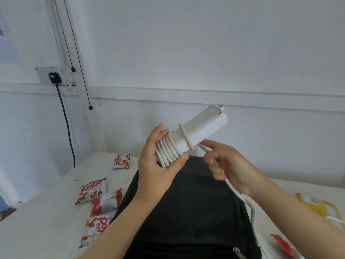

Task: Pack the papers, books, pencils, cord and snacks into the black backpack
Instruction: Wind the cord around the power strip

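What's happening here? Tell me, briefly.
A person is winding the white cord around a power strip, held up above the black backpack. The left grip holds the coiled end; the right grip pinches the loose cord. Snack packets lie on the table left of the backpack, not yet packed.

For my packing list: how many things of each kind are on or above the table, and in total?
Snack packets: 4
Black backpack: 1
Power strip with cord: 1
Yellow paper item: 1
Red packet, partly cut off: 1
Total: 8
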The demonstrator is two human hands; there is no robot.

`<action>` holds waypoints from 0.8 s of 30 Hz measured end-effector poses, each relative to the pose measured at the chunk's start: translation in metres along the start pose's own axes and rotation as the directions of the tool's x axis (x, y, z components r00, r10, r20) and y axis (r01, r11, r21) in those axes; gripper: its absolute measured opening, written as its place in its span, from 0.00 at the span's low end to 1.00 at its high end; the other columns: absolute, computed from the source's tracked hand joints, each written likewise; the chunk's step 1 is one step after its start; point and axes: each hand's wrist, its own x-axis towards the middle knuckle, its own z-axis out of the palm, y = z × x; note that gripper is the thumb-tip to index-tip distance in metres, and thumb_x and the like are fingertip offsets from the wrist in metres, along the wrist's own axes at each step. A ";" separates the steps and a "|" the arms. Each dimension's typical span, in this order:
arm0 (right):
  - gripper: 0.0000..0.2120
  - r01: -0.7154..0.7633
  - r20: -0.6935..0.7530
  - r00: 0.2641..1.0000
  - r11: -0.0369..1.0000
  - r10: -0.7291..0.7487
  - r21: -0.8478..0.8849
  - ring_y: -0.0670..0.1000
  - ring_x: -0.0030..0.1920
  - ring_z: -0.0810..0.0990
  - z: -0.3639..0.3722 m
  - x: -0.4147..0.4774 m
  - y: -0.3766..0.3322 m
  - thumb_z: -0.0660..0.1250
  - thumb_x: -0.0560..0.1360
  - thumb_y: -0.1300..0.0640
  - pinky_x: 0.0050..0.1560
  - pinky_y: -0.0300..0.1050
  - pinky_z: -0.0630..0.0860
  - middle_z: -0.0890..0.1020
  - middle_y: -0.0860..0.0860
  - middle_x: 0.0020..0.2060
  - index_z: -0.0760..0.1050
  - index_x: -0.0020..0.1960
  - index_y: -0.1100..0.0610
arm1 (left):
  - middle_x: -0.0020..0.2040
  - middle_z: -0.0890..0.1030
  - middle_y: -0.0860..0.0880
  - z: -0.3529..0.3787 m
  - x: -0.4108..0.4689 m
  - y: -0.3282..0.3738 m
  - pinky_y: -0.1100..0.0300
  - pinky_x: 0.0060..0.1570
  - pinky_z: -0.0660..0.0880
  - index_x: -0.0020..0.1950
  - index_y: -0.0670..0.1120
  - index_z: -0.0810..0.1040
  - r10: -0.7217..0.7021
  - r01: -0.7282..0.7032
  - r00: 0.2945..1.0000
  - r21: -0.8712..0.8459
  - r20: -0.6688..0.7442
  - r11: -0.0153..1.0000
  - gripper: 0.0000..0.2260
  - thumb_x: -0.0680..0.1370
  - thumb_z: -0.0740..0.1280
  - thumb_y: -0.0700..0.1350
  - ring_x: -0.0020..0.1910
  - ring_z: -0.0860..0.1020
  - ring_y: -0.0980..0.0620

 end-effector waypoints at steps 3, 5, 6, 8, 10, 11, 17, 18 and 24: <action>0.18 -0.028 0.036 0.999 1.000 0.028 0.011 0.45 0.26 0.57 0.006 -0.006 0.002 0.68 0.70 0.47 0.23 0.37 0.55 0.67 0.49 0.31 0.77 0.59 0.51 | 0.60 0.72 0.59 0.005 0.001 -0.007 0.72 0.55 0.71 0.68 0.53 0.66 0.014 -0.016 1.000 0.063 0.028 0.998 0.33 0.66 0.73 0.55 0.60 0.72 0.60; 0.20 -0.043 -0.053 0.998 0.999 0.042 -0.022 0.45 0.27 0.57 0.012 -0.007 0.003 0.71 0.68 0.41 0.23 0.36 0.56 0.67 0.48 0.31 0.78 0.56 0.50 | 0.60 0.70 0.63 0.011 -0.001 -0.010 0.70 0.56 0.71 0.69 0.55 0.64 0.014 -0.019 0.998 0.088 0.055 0.996 0.33 0.66 0.72 0.57 0.61 0.71 0.59; 0.21 -0.053 -0.085 0.995 0.998 0.052 -0.014 0.45 0.27 0.57 0.016 -0.007 0.005 0.70 0.68 0.40 0.23 0.36 0.56 0.67 0.47 0.31 0.79 0.55 0.50 | 0.60 0.70 0.63 0.013 -0.001 -0.010 0.69 0.56 0.71 0.69 0.56 0.63 0.027 -0.034 0.997 0.102 0.074 0.994 0.33 0.67 0.72 0.58 0.61 0.71 0.58; 0.19 -0.079 -0.114 0.990 0.995 0.085 0.054 0.44 0.25 0.57 0.021 -0.007 0.008 0.69 0.68 0.41 0.22 0.35 0.56 0.66 0.47 0.30 0.79 0.52 0.52 | 0.61 0.70 0.58 0.018 -0.003 -0.013 0.64 0.57 0.72 0.70 0.57 0.63 0.060 -0.076 0.992 0.140 0.113 0.987 0.33 0.69 0.71 0.59 0.61 0.70 0.56; 0.15 -0.108 -0.110 0.987 0.988 0.120 0.108 0.43 0.24 0.57 0.024 -0.007 0.009 0.70 0.69 0.43 0.22 0.35 0.55 0.66 0.47 0.29 0.78 0.49 0.52 | 0.64 0.70 0.55 0.021 -0.003 -0.017 0.58 0.58 0.73 0.71 0.57 0.62 0.080 -0.102 0.988 0.175 0.128 0.979 0.32 0.70 0.69 0.59 0.62 0.70 0.54; 0.13 -0.128 -0.101 0.985 0.986 0.139 0.110 0.43 0.24 0.56 0.024 -0.007 0.009 0.70 0.69 0.45 0.22 0.35 0.54 0.66 0.47 0.29 0.77 0.47 0.52 | 0.64 0.70 0.54 0.022 -0.003 -0.019 0.55 0.58 0.74 0.71 0.57 0.62 0.097 -0.122 0.987 0.200 0.130 0.972 0.31 0.71 0.69 0.58 0.62 0.70 0.54; 0.16 -0.208 -0.102 0.973 0.978 0.208 0.010 0.43 0.23 0.58 0.021 -0.008 0.007 0.74 0.66 0.49 0.20 0.35 0.56 0.70 0.46 0.28 0.78 0.50 0.53 | 0.67 0.67 0.52 0.024 -0.007 -0.029 0.60 0.61 0.69 0.71 0.58 0.64 0.178 -0.229 0.965 0.282 0.194 0.932 0.27 0.72 0.65 0.59 0.63 0.66 0.57; 0.18 -0.216 -0.105 0.971 0.976 0.214 -0.005 0.43 0.23 0.58 0.020 -0.007 0.006 0.74 0.65 0.49 0.20 0.34 0.55 0.71 0.46 0.28 0.78 0.52 0.54 | 0.67 0.67 0.53 0.023 -0.007 -0.030 0.61 0.61 0.68 0.70 0.58 0.64 0.177 -0.233 0.962 0.286 0.210 0.930 0.27 0.72 0.65 0.60 0.63 0.65 0.58; 0.20 -0.183 -0.105 0.980 0.968 0.167 -0.169 0.44 0.24 0.62 0.015 -0.013 0.003 0.71 0.70 0.46 0.21 0.36 0.61 0.71 0.49 0.31 0.75 0.59 0.52 | 0.65 0.70 0.51 0.021 0.000 -0.030 0.62 0.59 0.70 0.66 0.53 0.71 0.162 -0.230 0.959 0.306 0.230 0.924 0.26 0.71 0.66 0.60 0.61 0.69 0.55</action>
